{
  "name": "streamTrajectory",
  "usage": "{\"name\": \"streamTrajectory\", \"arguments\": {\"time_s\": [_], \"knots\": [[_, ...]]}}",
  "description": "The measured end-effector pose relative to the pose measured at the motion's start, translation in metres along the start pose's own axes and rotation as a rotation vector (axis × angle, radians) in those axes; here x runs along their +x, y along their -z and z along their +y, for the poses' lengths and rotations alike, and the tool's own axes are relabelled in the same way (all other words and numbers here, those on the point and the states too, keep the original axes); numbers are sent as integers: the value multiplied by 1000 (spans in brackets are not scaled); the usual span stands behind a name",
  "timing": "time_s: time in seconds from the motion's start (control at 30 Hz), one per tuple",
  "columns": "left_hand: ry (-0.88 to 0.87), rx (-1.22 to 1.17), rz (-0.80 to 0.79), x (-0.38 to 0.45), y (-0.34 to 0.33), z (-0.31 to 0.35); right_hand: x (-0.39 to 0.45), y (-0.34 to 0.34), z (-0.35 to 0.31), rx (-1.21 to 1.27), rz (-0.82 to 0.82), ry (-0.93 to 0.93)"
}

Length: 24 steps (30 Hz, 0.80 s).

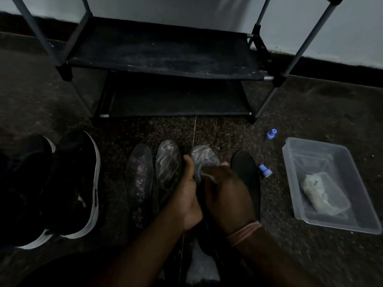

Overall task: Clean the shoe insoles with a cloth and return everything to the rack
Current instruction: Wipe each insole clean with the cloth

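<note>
From the head camera, dim light falls on a dark speckled floor with four insoles laid side by side near the middle, each with its long axis running near to far, toes pointing toward the shoe rack. The left hand curls around the left edge of the streaked insole, thumb up along its side, while the right hand grips a small pale cloth bunched in its fingers and presses it against that insole's upper surface; a band circles the right wrist. Just left of the hands lies a second streaked insole, and left of that a speckled insole. A plain black insole lies just right of the hands. Two black shoes with white soles stand at the far left, toes toward the rack. Two small blue caps lie on the floor to the right, and beyond them a clear plastic tub holds a pale wadded rag.
</note>
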<state>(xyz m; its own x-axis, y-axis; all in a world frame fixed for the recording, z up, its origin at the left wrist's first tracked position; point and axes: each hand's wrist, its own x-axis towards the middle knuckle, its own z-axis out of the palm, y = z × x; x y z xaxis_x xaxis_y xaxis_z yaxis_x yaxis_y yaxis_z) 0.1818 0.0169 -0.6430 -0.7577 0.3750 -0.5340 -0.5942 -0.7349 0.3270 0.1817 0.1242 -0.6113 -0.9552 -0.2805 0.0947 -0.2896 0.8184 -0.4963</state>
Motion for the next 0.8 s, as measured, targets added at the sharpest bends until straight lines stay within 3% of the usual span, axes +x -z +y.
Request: {"name": "streamTrajectory", "arguments": {"time_s": [0.1,0.3,0.47,0.63,0.8], "knots": [[-75,-47,44,4,9,5,-2,-4,-19,154,-113,22],[-106,0,56,-1,-3,-7,7,20,6,-31,72,-42],[-223,-61,89,2,6,5,0,7,-19,250,-148,19],[-131,8,48,-3,-5,-7,5,20,3,-59,83,-34],[-205,-21,110,-3,2,7,-1,6,-19,276,-70,16]]}}
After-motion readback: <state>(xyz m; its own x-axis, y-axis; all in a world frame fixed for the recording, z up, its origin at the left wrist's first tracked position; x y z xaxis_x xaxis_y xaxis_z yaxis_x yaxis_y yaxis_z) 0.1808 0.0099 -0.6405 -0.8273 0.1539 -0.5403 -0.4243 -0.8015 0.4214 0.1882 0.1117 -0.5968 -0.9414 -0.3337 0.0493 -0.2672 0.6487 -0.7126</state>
